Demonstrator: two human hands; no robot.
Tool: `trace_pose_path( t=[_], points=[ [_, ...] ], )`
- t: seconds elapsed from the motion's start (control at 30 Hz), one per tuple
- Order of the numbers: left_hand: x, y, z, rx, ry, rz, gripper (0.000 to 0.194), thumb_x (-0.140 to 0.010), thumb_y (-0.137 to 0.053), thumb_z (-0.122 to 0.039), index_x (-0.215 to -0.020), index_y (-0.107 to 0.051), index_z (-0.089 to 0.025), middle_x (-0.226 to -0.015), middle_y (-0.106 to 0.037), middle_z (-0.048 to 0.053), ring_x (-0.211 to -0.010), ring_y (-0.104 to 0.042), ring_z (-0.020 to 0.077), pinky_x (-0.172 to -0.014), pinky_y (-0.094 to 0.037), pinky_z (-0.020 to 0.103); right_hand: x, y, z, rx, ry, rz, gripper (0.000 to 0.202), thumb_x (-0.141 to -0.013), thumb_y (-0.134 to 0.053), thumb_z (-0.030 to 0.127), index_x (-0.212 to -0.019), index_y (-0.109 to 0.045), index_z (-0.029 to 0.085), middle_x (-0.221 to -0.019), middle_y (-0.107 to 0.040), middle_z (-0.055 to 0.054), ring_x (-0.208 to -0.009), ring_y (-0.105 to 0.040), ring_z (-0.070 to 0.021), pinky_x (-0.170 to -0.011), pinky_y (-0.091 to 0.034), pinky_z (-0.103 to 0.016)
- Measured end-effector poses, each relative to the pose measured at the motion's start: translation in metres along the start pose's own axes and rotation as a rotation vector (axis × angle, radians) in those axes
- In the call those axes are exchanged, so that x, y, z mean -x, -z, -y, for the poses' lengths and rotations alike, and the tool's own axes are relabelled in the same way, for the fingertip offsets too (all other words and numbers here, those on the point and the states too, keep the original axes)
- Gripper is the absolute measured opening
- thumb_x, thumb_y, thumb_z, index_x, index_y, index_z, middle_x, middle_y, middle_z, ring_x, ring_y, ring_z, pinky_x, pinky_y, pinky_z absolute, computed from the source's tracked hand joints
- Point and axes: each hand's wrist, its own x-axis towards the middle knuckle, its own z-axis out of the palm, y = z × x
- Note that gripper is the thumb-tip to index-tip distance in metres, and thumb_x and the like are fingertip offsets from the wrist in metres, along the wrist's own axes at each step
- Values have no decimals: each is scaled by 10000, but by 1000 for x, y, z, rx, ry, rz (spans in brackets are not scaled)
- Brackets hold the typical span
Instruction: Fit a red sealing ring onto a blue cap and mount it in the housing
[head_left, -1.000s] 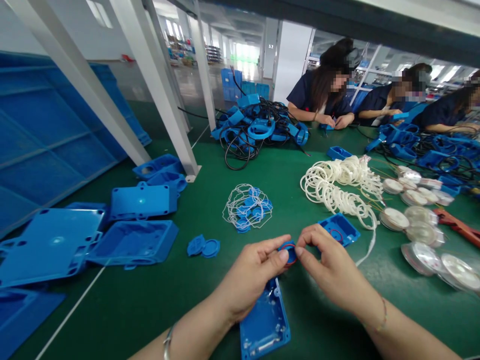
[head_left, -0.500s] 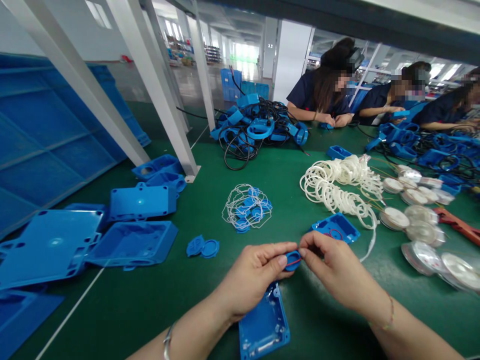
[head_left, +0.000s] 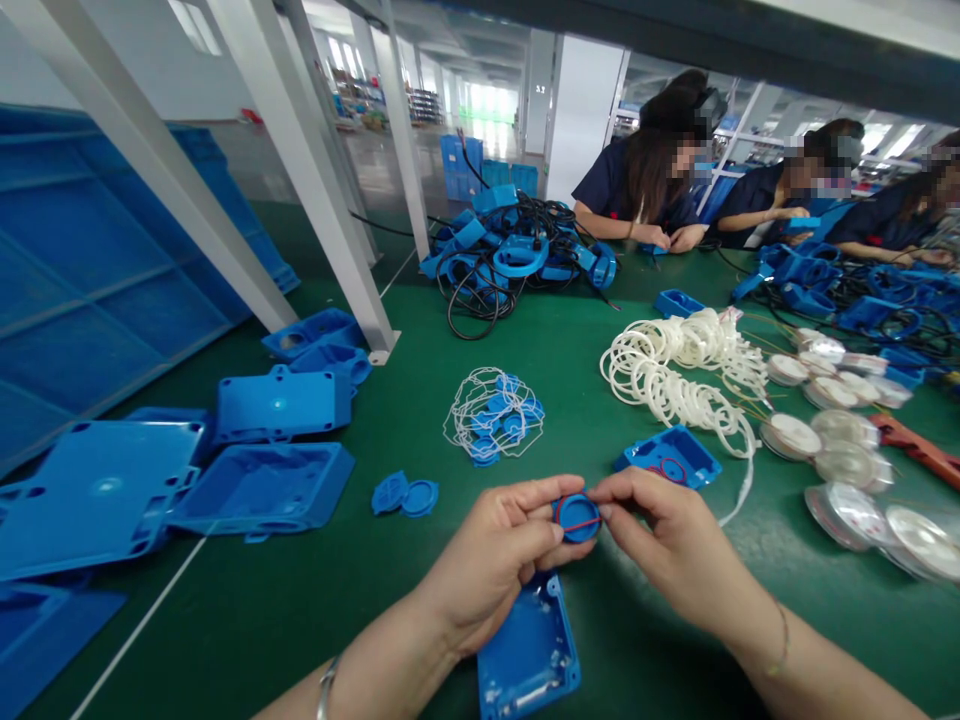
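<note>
My left hand (head_left: 495,550) and my right hand (head_left: 667,545) meet over the green table (head_left: 315,600), both pinching a small round blue cap (head_left: 577,516) with a thin red ring on it. A blue plastic box (head_left: 529,650) lies open just below my left hand. Beyond my right hand sits a small blue tray (head_left: 670,457) holding red rings. Two loose blue caps (head_left: 406,495) lie to the left of my hands.
Blue housings (head_left: 262,480) are stacked at the left by white posts (head_left: 330,200). A netted bunch of blue caps (head_left: 493,415), white rings (head_left: 682,375), wire spools (head_left: 840,460), an orange tool (head_left: 919,450) and a cabled heap (head_left: 510,260) lie farther off. Several people (head_left: 652,180) work at the far right.
Both hands have drawn slightly nearer to me with the cap, and the cap has turned so its open face and the red ring show.
</note>
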Motion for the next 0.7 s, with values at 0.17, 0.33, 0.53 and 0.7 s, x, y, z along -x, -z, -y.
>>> trace_pose_path(
  t=[0.17,0.33,0.53,0.7],
  points=[
    [1,1,-1,6,-11,-21,421,-654,-665,-52,-1066,-600,-110,-920,-683,86,-883,-638,182,-846,-517,306,8,-8,3,96,162,0,296,-874,-403,77,-1014,-593,256,-965,-569,-42,-893,-545,-147,-764,-462,-280],
    [2,2,-1,9,-36,-12,425,-638,-637,-33,-1052,-604,-123,-945,-686,89,-866,-646,183,-819,-524,299,6,-4,6,31,143,102,258,-861,-442,80,-1003,-562,259,-983,-514,-31,-914,-519,-136,-797,-451,-276],
    [2,2,5,8,-45,-11,418,-613,-621,5,-1017,-612,-103,-827,-693,88,-730,-641,123,-683,-508,187,6,-4,3,39,150,130,62,-871,-534,209,-859,-571,258,-929,-477,-13,-863,-505,-130,-750,-443,-266],
    [4,3,6,35,-21,-29,419,-612,-623,0,-1015,-618,-114,-830,-685,74,-752,-650,154,-732,-529,247,8,-10,0,174,273,19,112,-871,-509,136,-883,-560,236,-1003,-415,-35,-919,-476,-144,-769,-448,-288]
  ],
)
